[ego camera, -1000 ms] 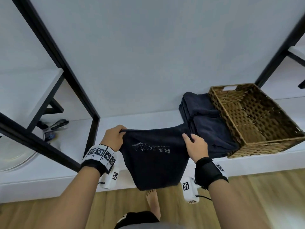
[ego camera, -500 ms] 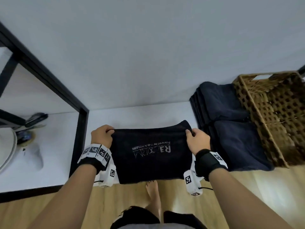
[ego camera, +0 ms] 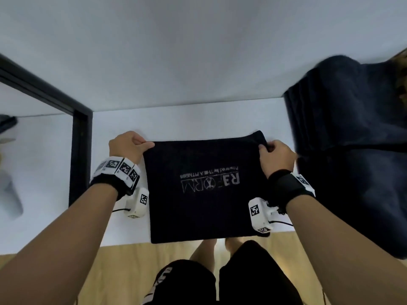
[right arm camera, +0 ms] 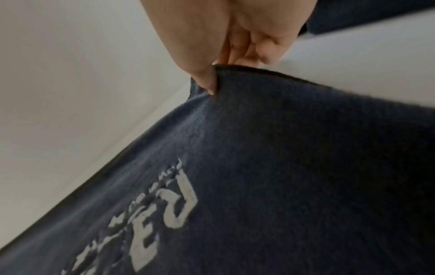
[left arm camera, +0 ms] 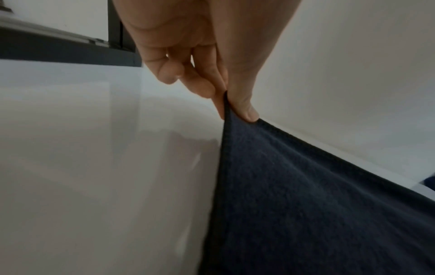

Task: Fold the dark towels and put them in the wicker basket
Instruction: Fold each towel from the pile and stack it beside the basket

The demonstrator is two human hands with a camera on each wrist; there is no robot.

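A dark navy towel (ego camera: 207, 190) with white printed lettering lies spread on the white shelf (ego camera: 171, 119) in front of me. My left hand (ego camera: 130, 146) pinches its far left corner between thumb and fingers (left arm camera: 244, 109). My right hand (ego camera: 275, 155) pinches the far right corner, thumb (right arm camera: 207, 78) on top of the towel (right arm camera: 282, 167). A pile of dark towels (ego camera: 352, 139) lies at the right. Only a sliver of the wicker basket (ego camera: 403, 69) shows at the right edge.
A black metal frame post (ego camera: 80, 155) stands left of my left hand, with another white surface (ego camera: 33, 150) beyond it. A white wall (ego camera: 198, 51) rises behind the shelf. The wooden floor (ego camera: 123, 271) and my legs are below the shelf's front edge.
The towel went from hanging bunched between my hands to lying flat and stretched on the shelf. My view shifted left, so the basket slid almost out of sight.
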